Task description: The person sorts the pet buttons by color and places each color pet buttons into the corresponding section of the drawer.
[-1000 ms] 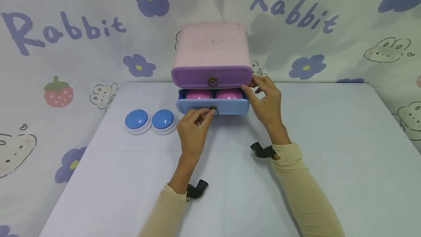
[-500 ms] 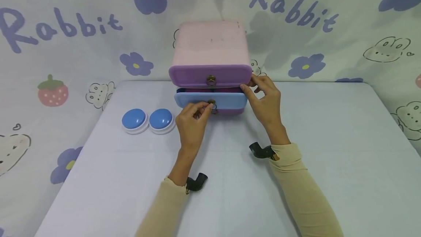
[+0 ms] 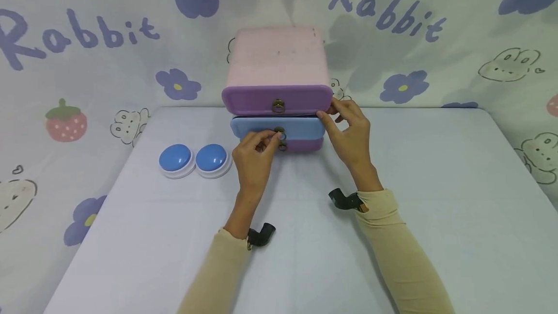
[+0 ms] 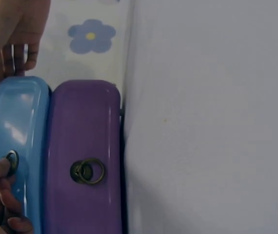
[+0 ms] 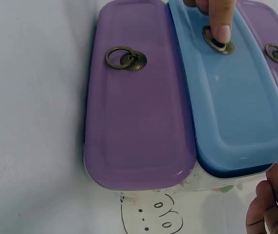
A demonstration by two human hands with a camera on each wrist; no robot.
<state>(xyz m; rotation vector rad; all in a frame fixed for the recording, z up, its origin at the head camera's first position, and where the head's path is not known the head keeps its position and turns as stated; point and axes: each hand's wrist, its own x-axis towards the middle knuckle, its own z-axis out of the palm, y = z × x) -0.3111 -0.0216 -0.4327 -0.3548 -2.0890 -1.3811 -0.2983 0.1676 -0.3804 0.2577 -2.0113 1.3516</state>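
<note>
A small pink cabinet has a purple top drawer, a blue middle drawer and a purple bottom drawer. The blue drawer sticks out slightly, with a dark gap along its edge. My left hand pinches its brass ring pull between thumb and finger. At the cabinet's right side, my right hand grips the corner beside the top and middle drawers, thumb in front and fingers along the side. The bottom drawer's ring pull hangs free.
Two blue push buttons with white bases, a left one and a right one, stand left of the cabinet on the white table. A printed cloth hangs behind the cabinet.
The blue drawer has slid back into the cabinet, hiding the pink buttons inside and revealing the purple bottom drawer. My left hand moved inward with its ring; the right stayed at the corner.
</note>
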